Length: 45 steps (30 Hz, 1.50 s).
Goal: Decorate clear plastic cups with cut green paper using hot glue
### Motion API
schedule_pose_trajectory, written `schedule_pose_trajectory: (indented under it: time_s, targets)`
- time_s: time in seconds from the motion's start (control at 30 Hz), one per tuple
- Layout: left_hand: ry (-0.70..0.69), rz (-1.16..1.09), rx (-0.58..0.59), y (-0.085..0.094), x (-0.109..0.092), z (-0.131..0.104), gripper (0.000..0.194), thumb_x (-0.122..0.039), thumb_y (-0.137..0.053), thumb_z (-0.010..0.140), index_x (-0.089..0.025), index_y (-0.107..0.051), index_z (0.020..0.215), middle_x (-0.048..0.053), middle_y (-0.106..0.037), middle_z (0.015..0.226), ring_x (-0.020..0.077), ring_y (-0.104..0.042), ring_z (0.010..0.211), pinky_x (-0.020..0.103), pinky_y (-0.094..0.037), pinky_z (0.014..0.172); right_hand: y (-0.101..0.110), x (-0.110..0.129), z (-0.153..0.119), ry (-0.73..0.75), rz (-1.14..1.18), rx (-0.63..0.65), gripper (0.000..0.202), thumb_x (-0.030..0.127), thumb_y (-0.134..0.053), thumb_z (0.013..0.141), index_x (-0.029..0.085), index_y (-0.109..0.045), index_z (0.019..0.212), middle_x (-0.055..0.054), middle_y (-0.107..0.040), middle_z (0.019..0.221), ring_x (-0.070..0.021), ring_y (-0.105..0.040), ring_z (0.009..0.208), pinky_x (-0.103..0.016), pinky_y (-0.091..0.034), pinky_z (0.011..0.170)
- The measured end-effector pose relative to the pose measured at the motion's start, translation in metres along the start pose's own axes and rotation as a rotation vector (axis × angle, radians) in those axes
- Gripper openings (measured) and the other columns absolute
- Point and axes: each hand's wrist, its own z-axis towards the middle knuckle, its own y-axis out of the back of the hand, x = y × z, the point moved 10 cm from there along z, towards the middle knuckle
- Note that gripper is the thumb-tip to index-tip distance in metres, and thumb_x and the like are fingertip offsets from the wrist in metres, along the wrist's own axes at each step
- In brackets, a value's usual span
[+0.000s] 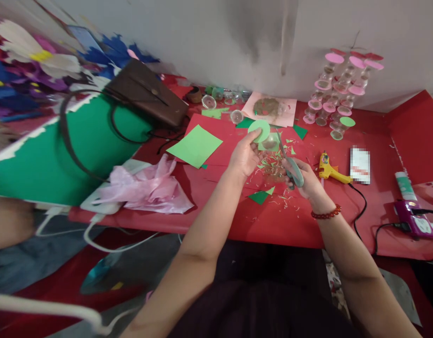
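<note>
My left hand [245,154] pinches a round disc of light green paper [259,130] by its lower edge, above the red table. In my right hand [304,177] is a pair of scissors [294,172] with grey-green handles, its blades pointing up and away, just right of the disc. Beneath the disc, a clear plastic cup [271,141] rests on a light green paper square. Thin paper scraps [273,164] lie scattered under and between both hands. A dark green paper triangle [259,197] is on the table nearer to me.
Left are a light green sheet [195,146], pink plastic bag [149,185] and brown handbag [148,91]. Right are a yellow glue gun [331,170] and purple power strip [413,218]. Stacked clear cups with paper discs [331,89] stand at the back. A person's arm [10,223] shows far left.
</note>
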Motion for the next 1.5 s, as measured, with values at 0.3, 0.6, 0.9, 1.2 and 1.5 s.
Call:
schedule_pose_trajectory:
  time_s: [0.3,0.6,0.9,1.2,1.5]
  targets:
    - [0.028,-0.001,0.012,-0.002,0.002,0.002,0.062,-0.039,-0.088,0.065,-0.023,-0.073,0.124,0.006,-0.080,0.086,0.0264,-0.077,0.086,0.034,-0.057,0.066,-0.002,0.003,-0.001,0.011,-0.006,-0.008,0.056,0.061,-0.094,0.059,0.020,-0.061,0.078,0.006,-0.057,0.063,-0.0054,-0.048,0.049,-0.018,-0.035,0.039]
    - [0.050,0.003,0.006,0.002,0.003,0.004,0.066,-0.040,-0.087,0.067,-0.023,-0.070,0.128,0.006,-0.079,0.083,0.0252,-0.077,0.083,0.034,-0.057,0.068,0.001,0.002,0.001,0.016,-0.061,-0.009,0.053,0.061,-0.093,0.060,0.020,-0.064,0.078,0.005,-0.057,0.063,-0.0058,-0.048,0.047,-0.019,-0.034,0.038]
    - [0.040,0.020,0.000,0.004,0.000,0.006,0.062,-0.041,-0.084,0.068,-0.022,-0.071,0.126,0.006,-0.078,0.081,0.0258,-0.078,0.082,0.033,-0.056,0.066,0.006,0.008,-0.001,0.014,-0.136,-0.049,0.050,0.056,-0.094,0.057,0.019,-0.069,0.077,0.006,-0.057,0.059,-0.0046,-0.044,0.041,-0.019,-0.031,0.035]
    - [0.005,0.017,-0.022,0.006,-0.005,0.003,0.056,-0.037,-0.085,0.069,-0.022,-0.073,0.122,0.005,-0.077,0.080,0.0232,-0.075,0.079,0.031,-0.053,0.064,0.008,0.007,-0.001,0.013,-0.164,-0.051,0.048,0.055,-0.095,0.057,0.019,-0.072,0.079,0.006,-0.055,0.057,-0.0055,-0.045,0.041,-0.019,-0.031,0.035]
    - [-0.014,0.024,-0.045,0.007,-0.008,0.002,0.036,-0.035,-0.083,0.075,-0.022,-0.075,0.108,0.003,-0.075,0.077,0.0204,-0.074,0.078,0.030,-0.054,0.067,0.014,0.023,-0.006,0.110,-0.177,-0.130,0.053,0.066,-0.088,0.063,0.021,-0.067,0.082,0.006,-0.053,0.062,-0.0067,-0.043,0.049,-0.022,-0.032,0.042]
